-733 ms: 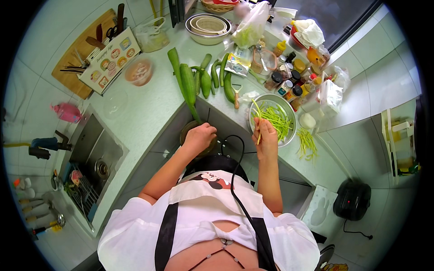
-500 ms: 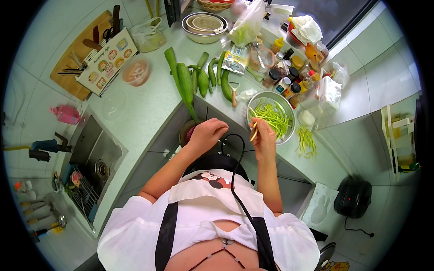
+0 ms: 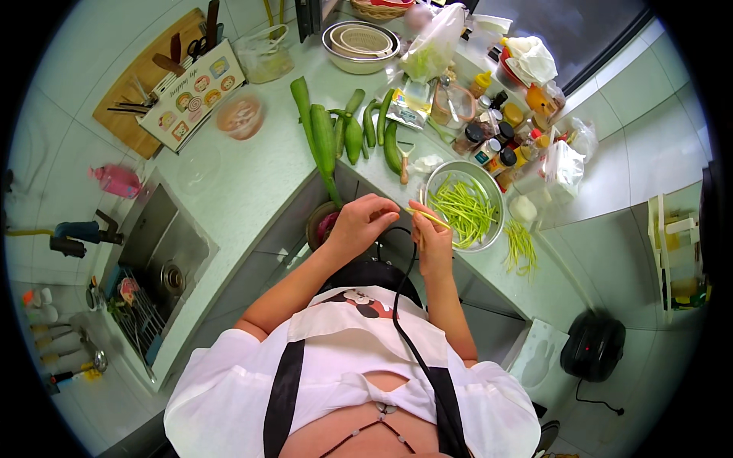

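My right hand [image 3: 431, 243] pinches a thin pale green stem [image 3: 432, 218], which slants across the fingertips in front of the metal basin. Close to the stem's left end is my left hand [image 3: 362, 227], its fingers curled and pressed together. Whatever they hold, if anything, is too small to make out. Many cut green stems [image 3: 463, 214] lie in the round metal basin [image 3: 502, 204] on the counter. A loose bunch of stems [image 3: 521, 248] rests to its right. Partly hidden behind my left wrist, a round bin [image 3: 314, 222] with something purplish inside stands below the counter edge.
Long green gourds [image 3: 324, 141], other green vegetables and a peeler [image 3: 405, 164] lie at the counter's inner corner. Spice jars [image 3: 485, 151] crowd the back right. A sink [image 3: 172, 252] is at left. A black cable [image 3: 408, 328] hangs down my front.
My right hand has moved left, toward my left hand. The stem in it now points sideways instead of upward. The whole view has shifted slightly.
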Available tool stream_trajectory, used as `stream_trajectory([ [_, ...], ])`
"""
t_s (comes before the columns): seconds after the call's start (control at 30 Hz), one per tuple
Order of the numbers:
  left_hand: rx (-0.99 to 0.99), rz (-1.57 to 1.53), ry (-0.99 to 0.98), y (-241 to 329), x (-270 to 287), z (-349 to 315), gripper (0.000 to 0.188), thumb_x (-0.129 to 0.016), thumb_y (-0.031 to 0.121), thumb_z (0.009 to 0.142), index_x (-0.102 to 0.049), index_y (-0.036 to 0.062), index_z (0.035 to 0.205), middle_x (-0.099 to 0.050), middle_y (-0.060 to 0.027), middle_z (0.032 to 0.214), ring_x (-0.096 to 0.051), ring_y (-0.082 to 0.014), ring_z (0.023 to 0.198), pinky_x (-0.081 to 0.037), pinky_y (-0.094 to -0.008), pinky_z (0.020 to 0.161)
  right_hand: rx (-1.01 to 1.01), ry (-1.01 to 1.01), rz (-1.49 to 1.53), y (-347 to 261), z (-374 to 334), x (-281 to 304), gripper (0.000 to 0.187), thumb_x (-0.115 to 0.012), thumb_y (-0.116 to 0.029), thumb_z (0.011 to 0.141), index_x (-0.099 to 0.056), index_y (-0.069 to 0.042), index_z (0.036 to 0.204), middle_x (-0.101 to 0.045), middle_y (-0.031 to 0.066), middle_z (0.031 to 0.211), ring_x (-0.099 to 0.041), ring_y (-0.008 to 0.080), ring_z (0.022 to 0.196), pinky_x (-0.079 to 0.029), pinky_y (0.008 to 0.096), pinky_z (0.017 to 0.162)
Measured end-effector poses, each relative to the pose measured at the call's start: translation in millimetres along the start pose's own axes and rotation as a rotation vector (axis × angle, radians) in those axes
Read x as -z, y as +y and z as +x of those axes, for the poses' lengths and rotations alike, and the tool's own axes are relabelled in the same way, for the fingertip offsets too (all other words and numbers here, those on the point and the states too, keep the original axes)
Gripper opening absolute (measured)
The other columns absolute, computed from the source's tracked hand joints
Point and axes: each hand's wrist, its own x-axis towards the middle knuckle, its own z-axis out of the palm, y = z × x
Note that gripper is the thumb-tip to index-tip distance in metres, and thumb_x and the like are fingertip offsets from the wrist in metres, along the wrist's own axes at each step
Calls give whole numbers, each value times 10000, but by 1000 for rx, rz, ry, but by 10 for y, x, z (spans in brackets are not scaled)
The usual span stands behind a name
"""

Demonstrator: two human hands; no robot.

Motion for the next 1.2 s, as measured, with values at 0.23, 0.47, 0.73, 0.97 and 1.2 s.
stream_trajectory([
  [0.23,65,-36,28,-1,73,5,133,-677,94,842,-661,4,938,-588,-20,797,-544,-64,659,-441,-220,597,85,-77,-144,63,21,-61,291,-567,-115,907,-640,-9,1168,-461,-62,728,-356,18,599,-269,189,527],
  [0.47,154,-227,46,-140,51,38,118,-654,117,877,-642,8,919,-580,32,732,-511,-29,625,-409,-190,552,189,-97,-306,78,23,-150,318,-573,-133,904,-627,-22,1197,-451,-69,744,-362,24,624,-275,187,548],
  [0.73,190,-144,62,-160,109,29,117,-643,126,880,-621,12,891,-575,39,705,-497,-23,606,-398,-187,533,230,1,-311,46,77,-94,219,-595,-126,912,-658,-24,1096,-454,-79,716,-355,21,617,-271,183,549],
  [0.97,186,-64,-9,-97,180,22,125,-641,133,875,-632,9,890,-583,23,711,-514,-37,629,-426,-216,559,367,87,-544,-4,236,155,146,-659,-161,881,-644,-17,858,-462,-56,670,-348,40,578,-270,210,515],
  [1.2,-153,379,-39,-73,139,-30,94,-627,123,851,-654,57,912,-615,-67,813,-607,-226,652,-490,-321,600,508,93,-767,-194,227,6,172,-682,-178,856,-634,-14,830,-478,-1,655,-377,67,564,-310,243,507],
])
